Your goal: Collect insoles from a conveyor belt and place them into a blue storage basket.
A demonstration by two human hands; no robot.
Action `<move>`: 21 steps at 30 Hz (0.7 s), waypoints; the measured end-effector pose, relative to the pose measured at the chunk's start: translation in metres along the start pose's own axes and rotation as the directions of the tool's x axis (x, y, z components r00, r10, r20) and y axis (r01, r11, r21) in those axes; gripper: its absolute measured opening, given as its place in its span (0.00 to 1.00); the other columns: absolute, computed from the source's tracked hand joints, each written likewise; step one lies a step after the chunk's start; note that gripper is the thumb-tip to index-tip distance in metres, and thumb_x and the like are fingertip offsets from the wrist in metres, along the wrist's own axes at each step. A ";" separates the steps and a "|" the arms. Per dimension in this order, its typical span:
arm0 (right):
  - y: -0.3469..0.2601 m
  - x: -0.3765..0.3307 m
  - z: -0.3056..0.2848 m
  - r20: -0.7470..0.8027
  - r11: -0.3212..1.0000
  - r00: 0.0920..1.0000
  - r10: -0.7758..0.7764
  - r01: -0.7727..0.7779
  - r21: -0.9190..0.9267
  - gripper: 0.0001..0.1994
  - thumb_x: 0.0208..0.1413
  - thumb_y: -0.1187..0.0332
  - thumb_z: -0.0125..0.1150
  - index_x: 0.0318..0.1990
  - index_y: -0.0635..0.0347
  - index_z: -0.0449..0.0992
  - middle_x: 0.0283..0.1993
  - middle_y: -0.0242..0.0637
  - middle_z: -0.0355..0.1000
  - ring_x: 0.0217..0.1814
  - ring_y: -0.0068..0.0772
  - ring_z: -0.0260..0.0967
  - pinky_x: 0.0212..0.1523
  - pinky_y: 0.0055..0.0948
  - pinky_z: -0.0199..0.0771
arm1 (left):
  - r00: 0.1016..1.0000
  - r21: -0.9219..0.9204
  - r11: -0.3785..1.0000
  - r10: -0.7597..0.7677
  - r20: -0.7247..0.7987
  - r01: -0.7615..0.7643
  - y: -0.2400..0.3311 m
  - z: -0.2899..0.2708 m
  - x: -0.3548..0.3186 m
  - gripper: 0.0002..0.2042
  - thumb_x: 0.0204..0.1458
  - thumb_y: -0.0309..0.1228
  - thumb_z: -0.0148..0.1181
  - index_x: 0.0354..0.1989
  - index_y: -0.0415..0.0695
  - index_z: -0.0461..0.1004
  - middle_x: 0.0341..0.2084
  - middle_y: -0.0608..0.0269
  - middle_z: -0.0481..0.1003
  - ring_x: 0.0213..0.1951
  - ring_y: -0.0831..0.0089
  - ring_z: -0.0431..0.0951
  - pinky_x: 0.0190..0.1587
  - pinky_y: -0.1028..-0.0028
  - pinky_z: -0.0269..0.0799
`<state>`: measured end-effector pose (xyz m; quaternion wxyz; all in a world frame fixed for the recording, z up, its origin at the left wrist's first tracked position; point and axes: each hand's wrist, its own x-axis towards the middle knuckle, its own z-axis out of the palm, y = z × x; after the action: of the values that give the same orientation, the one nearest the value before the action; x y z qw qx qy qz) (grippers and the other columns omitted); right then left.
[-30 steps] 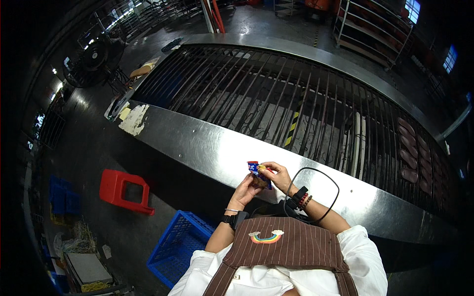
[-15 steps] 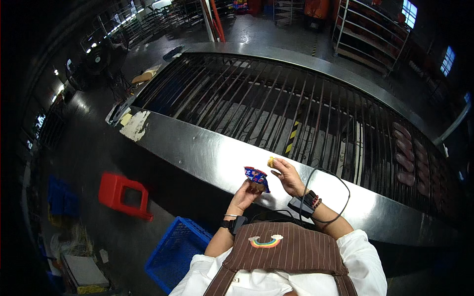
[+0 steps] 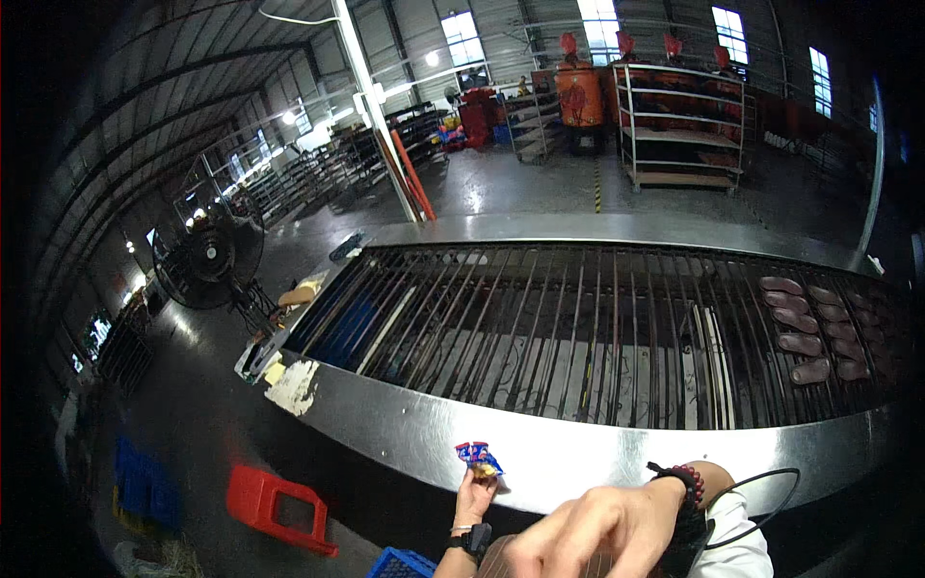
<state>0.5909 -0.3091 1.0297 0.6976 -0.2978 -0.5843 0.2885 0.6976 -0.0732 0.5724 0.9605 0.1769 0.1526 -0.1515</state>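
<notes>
Blue packet [image 3: 480,459] is sticking up from the pinching left fingers [image 3: 469,480]; a slackening pinch could be dropping it beneath them. Right fingers [image 3: 576,541] are hanging bent, their hold impossible to tell.

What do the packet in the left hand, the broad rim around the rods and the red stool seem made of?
Packet: probably plastic film or foil; it looks thin, crumpled and shiny.
Broad rim: metal, perhaps stainless steel; smooth, grey, with bright glare.
Red stool: likely moulded plastic; smooth-looking, evenly coloured, with a rounded opening.
</notes>
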 end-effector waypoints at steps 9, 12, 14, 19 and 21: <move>0.017 0.013 0.004 0.016 0.961 0.961 -0.276 0.276 -0.006 0.14 0.46 0.69 0.59 0.37 0.72 0.73 0.33 0.42 0.63 0.37 0.34 0.62 0.39 0.32 0.59 | 0.989 0.059 0.995 0.085 -0.124 -0.078 0.007 0.026 -0.009 0.15 0.55 0.38 0.44 0.44 0.42 0.65 0.41 0.58 0.68 0.44 0.65 0.66 0.49 0.64 0.61; 0.012 0.008 0.008 -0.143 0.963 0.957 -0.251 0.262 0.064 0.13 0.48 0.70 0.58 0.38 0.71 0.74 0.34 0.44 0.64 0.38 0.34 0.62 0.41 0.31 0.61 | 0.999 0.036 0.999 0.028 -0.045 -0.026 0.004 0.033 -0.005 0.13 0.55 0.36 0.44 0.43 0.41 0.66 0.40 0.59 0.68 0.43 0.66 0.67 0.48 0.65 0.62; -0.004 0.004 0.003 -0.200 0.999 0.979 -0.039 0.042 0.010 0.10 0.50 0.70 0.54 0.36 0.67 0.73 0.33 0.39 0.64 0.37 0.29 0.61 0.40 0.25 0.61 | 0.998 0.007 0.998 0.065 -0.024 -0.065 0.006 0.019 0.002 0.13 0.55 0.36 0.43 0.43 0.41 0.66 0.40 0.59 0.68 0.43 0.66 0.67 0.48 0.65 0.62; 0.002 -0.013 -0.007 -0.444 0.999 0.895 0.035 -0.040 -0.001 0.14 0.54 0.64 0.49 0.29 0.66 0.75 0.29 0.40 0.66 0.32 0.28 0.61 0.35 0.26 0.61 | 0.988 0.087 0.986 0.136 0.066 -0.142 0.006 0.018 -0.003 0.13 0.55 0.35 0.43 0.44 0.40 0.64 0.39 0.58 0.68 0.43 0.66 0.68 0.48 0.66 0.64; 0.009 -0.037 -0.013 -0.520 0.998 0.852 0.057 -0.067 0.000 0.19 0.56 0.58 0.45 0.27 0.65 0.74 0.25 0.38 0.66 0.29 0.27 0.61 0.31 0.26 0.62 | 0.983 0.309 0.933 0.168 0.077 -0.184 0.011 0.031 -0.011 0.11 0.55 0.34 0.44 0.41 0.39 0.63 0.38 0.56 0.68 0.40 0.67 0.69 0.44 0.67 0.69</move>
<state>0.5973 -0.3323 0.9974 0.8170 -0.3896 -0.3671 0.2145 0.6994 -0.0731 0.6073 0.9332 0.3367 0.0862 -0.0915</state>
